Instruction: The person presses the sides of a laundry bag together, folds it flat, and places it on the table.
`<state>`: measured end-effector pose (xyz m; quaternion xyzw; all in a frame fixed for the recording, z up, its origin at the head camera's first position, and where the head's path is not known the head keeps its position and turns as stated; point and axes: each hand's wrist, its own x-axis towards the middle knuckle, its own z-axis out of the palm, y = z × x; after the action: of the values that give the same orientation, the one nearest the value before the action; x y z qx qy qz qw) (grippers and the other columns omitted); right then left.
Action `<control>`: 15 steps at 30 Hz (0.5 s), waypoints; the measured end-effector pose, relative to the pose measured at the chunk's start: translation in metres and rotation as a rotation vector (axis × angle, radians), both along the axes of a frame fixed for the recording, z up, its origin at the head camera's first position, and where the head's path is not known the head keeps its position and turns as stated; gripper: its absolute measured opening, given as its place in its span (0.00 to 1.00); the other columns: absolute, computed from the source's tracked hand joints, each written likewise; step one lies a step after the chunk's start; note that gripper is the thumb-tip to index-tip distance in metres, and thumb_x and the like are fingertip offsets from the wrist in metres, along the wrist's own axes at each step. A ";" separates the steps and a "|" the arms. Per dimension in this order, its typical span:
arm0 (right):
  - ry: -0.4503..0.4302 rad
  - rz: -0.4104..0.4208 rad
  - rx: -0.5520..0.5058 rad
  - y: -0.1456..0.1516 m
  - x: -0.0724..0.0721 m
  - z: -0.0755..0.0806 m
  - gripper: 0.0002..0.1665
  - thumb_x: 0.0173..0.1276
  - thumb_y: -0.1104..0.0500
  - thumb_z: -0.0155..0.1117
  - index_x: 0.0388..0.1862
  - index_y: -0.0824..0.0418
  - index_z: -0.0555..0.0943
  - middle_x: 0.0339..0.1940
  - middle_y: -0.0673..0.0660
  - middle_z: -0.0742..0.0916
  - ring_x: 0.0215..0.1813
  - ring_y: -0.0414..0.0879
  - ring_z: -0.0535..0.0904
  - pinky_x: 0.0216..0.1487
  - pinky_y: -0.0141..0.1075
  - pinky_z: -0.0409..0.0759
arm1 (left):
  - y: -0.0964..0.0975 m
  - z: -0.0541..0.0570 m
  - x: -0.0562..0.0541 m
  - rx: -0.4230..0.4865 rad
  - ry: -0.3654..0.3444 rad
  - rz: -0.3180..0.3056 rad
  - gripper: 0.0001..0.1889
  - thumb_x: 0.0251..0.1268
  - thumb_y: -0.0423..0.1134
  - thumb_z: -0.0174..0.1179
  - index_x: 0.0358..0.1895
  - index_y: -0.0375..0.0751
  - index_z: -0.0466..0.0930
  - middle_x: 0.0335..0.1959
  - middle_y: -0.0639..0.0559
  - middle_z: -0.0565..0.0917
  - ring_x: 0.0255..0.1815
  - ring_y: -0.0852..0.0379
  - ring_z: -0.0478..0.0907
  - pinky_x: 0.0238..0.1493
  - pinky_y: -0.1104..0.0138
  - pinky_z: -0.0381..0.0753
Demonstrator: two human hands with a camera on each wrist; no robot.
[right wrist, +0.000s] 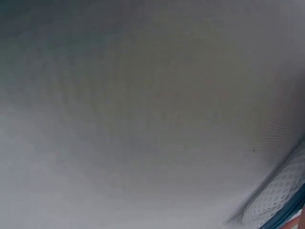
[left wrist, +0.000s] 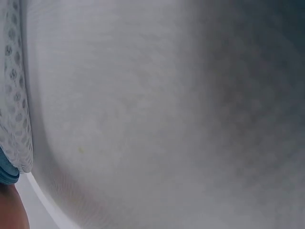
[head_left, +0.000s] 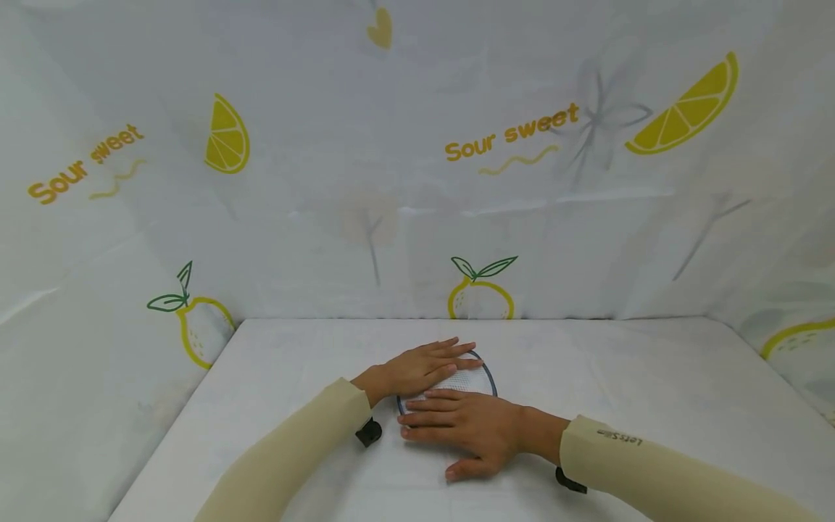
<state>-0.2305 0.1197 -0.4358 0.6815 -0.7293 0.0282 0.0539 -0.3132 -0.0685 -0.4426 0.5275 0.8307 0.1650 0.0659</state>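
Observation:
A round white mesh bag with blue edging lies on the white surface in the head view, largely covered by both hands. My left hand rests across its far left part with the fingers straight. Nearer to me, my right hand lies over its front part, fingers extended to the left and thumb apart. In the left wrist view, the honeycomb mesh side shows at the left edge. The right wrist view has the mesh and blue trim at lower right. The palms' undersides are hidden.
A white cloth-covered table extends around the hands. Behind it and at both sides hangs a pale sheet printed with lemons and lettering. A black wrist device is under the left forearm, another under the right.

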 end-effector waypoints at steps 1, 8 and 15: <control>-0.002 -0.001 0.001 0.000 0.000 0.000 0.42 0.71 0.38 0.48 0.78 0.53 0.51 0.78 0.51 0.56 0.77 0.47 0.46 0.73 0.43 0.45 | 0.000 0.001 0.000 -0.002 0.005 -0.003 0.25 0.80 0.53 0.25 0.75 0.65 0.54 0.77 0.61 0.46 0.76 0.50 0.41 0.72 0.53 0.43; -0.004 -0.001 0.002 0.001 0.000 0.001 0.42 0.72 0.39 0.47 0.78 0.52 0.51 0.78 0.51 0.56 0.77 0.47 0.46 0.73 0.43 0.45 | 0.002 0.003 0.001 -0.018 0.014 0.012 0.25 0.80 0.52 0.25 0.75 0.64 0.55 0.77 0.61 0.46 0.76 0.51 0.40 0.72 0.52 0.42; 0.049 0.021 -0.026 0.002 -0.001 0.005 0.39 0.72 0.41 0.48 0.77 0.53 0.54 0.77 0.52 0.57 0.77 0.48 0.47 0.73 0.44 0.47 | 0.000 0.004 0.003 0.056 -0.007 0.038 0.24 0.80 0.50 0.27 0.75 0.60 0.55 0.77 0.56 0.49 0.76 0.49 0.42 0.72 0.49 0.42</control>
<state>-0.2314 0.1220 -0.4310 0.6890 -0.7200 0.0216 0.0803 -0.3102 -0.0685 -0.4390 0.5128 0.8353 0.1915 0.0507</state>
